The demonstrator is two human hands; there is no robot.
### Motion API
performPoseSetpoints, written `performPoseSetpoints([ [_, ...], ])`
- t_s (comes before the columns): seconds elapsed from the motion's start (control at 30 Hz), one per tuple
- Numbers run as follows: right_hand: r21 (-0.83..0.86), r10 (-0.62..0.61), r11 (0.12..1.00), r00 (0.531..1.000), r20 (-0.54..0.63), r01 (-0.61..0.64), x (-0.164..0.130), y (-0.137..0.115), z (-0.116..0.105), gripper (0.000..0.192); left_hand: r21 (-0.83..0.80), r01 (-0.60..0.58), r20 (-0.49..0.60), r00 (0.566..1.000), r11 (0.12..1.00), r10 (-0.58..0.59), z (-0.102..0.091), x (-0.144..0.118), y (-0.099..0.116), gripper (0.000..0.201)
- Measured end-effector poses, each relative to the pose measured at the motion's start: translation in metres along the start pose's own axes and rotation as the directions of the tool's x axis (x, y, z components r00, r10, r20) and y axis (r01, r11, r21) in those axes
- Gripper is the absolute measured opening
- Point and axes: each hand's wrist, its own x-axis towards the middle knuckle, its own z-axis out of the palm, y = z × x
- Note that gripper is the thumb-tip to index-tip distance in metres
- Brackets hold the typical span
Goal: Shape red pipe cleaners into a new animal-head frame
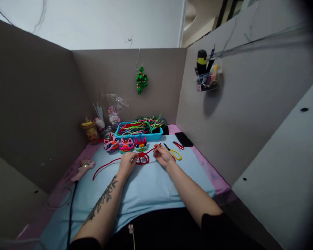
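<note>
A red cord (143, 159), looped into a small round knotted shape, lies between my two hands on the light blue cloth. My left hand (127, 162) pinches its left side, and a long tail of the cord curves away leftward. My right hand (162, 155) has its fingers closed on the other end, which runs up to the right. Just beyond stand small knotted figures with ears and eyes: a pink and white one (111, 143), a pink and orange one (126, 146) and a red and green one (141, 144). Yellow-handled scissors (176, 154) lie beside my right hand.
A blue tray (139, 137) of colourful cords stands at the back. A black phone (184, 139) and a red cutter (178, 145) lie right. On the left are a pink glue gun (83, 168) with a cable and a brown cup (90, 131). Partition walls (127, 83) enclose the table.
</note>
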Motion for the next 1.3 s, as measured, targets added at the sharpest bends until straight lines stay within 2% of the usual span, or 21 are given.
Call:
performPoseSetpoints([
  [0.1, 0.027, -0.106, 0.994, 0.988, -0.110, 0.110, 0.010, -0.011, -0.013, 0.018, -0.004, -0.007, -0.034, 0.999, 1.000, 0.007, -0.001, 0.000, -0.006, 0.017],
  [0.2, 0.067, -0.234, 0.964, 0.941, -0.246, 0.257, 0.018, -0.033, -0.032, 0.013, 0.010, 0.007, -0.083, 0.997, 1.000, -0.006, -0.005, 0.001, -0.010, 0.019],
  [0.33, 0.146, -0.283, 0.926, 0.895, -0.346, 0.349, 0.021, -0.061, -0.059, 0.009, 0.041, 0.041, -0.154, 0.988, 0.998, -0.034, -0.014, -0.001, -0.016, 0.020],
  [0.4, 0.186, -0.301, 0.902, 0.876, -0.377, 0.390, 0.022, -0.069, -0.069, 0.006, 0.063, 0.104, -0.212, 0.973, 0.993, -0.089, -0.019, -0.002, -0.022, 0.020],
  [0.47, 0.208, -0.306, 0.884, 0.856, -0.418, 0.418, 0.023, -0.074, -0.076, 0.004, 0.068, 0.207, -0.282, 0.942, 0.976, -0.181, -0.023, -0.003, -0.030, 0.022],
  [0.6, 0.210, -0.305, 0.878, 0.840, -0.450, 0.431, 0.026, -0.076, -0.083, 0.003, -0.091, 0.406, -0.363, 0.837, 0.910, -0.410, -0.027, -0.004, -0.043, 0.029],
  [0.7, 0.221, -0.304, 0.874, 0.842, -0.446, 0.433, 0.025, -0.077, -0.084, 0.004, -0.190, 0.480, -0.372, 0.772, 0.856, -0.515, -0.030, -0.003, -0.044, 0.031],
  [0.8, 0.274, -0.294, 0.846, 0.828, -0.477, 0.458, 0.023, -0.081, -0.084, 0.010, -0.281, 0.492, -0.368, 0.738, 0.824, -0.566, -0.032, -0.001, -0.038, 0.031],
  [0.9, 0.352, -0.340, 0.777, 0.818, -0.464, 0.523, 0.021, -0.086, -0.083, 0.016, -0.354, 0.447, -0.322, 0.766, 0.821, -0.556, -0.031, 0.001, -0.032, 0.038],
  [1.0, 0.392, -0.482, 0.706, 0.806, -0.345, 0.590, 0.017, -0.089, -0.080, 0.015, -0.332, 0.428, -0.235, 0.825, 0.841, -0.513, -0.026, 0.001, -0.029, 0.041],
  [1.07, 0.395, -0.558, 0.677, 0.784, -0.274, 0.620, 0.013, -0.090, -0.077, 0.012, -0.267, 0.422, -0.146, 0.871, 0.867, -0.469, -0.022, 0.000, -0.027, 0.033],
  [1.13, 0.385, -0.613, 0.651, 0.752, -0.240, 0.654, 0.009, -0.091, -0.073, 0.009, -0.194, 0.423, -0.010, 0.901, 0.885, -0.434, -0.018, -0.002, -0.024, 0.033],
  [1.23, 0.356, -0.674, 0.621, 0.708, -0.212, 0.698, 0.001, -0.093, -0.067, 0.006, -0.089, 0.419, 0.189, 0.898, 0.904, -0.398, -0.014, -0.004, -0.014, 0.036],
  [1.3, 0.346, -0.708, 0.601, 0.680, -0.189, 0.721, -0.005, -0.096, -0.063, 0.006, -0.067, 0.372, 0.257, 0.903, 0.926, -0.344, -0.011, -0.004, -0.005, 0.033],
])
